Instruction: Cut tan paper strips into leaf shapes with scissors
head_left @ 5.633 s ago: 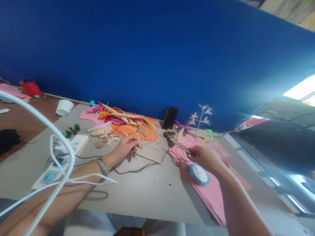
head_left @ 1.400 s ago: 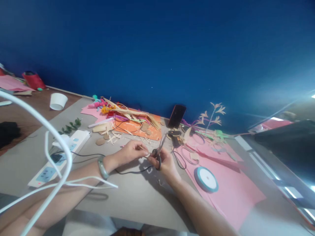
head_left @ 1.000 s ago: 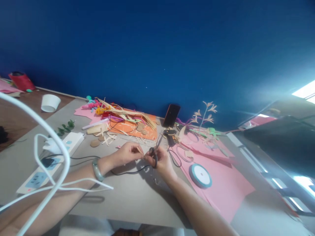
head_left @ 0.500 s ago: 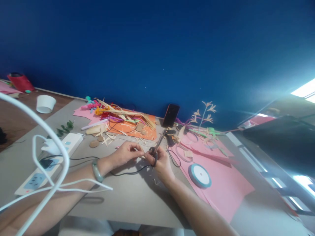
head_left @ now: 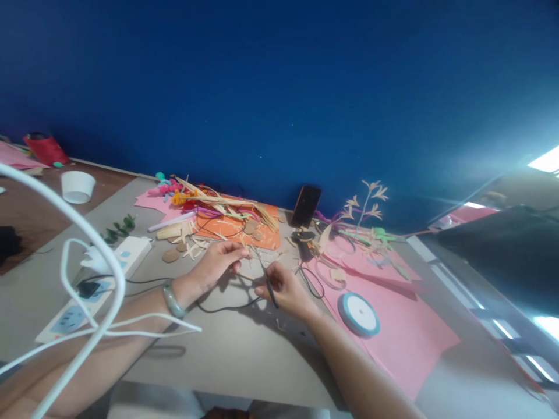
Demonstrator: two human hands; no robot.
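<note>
Over the grey tabletop, my left hand (head_left: 218,265) is closed in a pinch, with a jade-like bangle (head_left: 173,299) on its wrist. A thin tan strip (head_left: 245,277) runs between its lower fingers and the fingertips of my right hand. My right hand (head_left: 286,294) is closed round a pair of dark-handled scissors (head_left: 267,276). The blades point away from me and to the left, close to my left fingertips. Just past my hands lie pale straw-like scraps (head_left: 196,247) and an orange sheet (head_left: 271,238). Any very small piece in the left pinch is too blurred to tell.
A phone (head_left: 306,205) leans on a stand near the blue wall. On the right, a ribbon roll (head_left: 358,314) lies on pink sheets (head_left: 406,331). White cables (head_left: 116,273) cross a power strip (head_left: 94,297) at left. A white cup (head_left: 77,187) stands behind.
The scissors have turned in my right hand, so the blades now point left toward my left hand. My hands are further apart, and the strip between them shows more.
</note>
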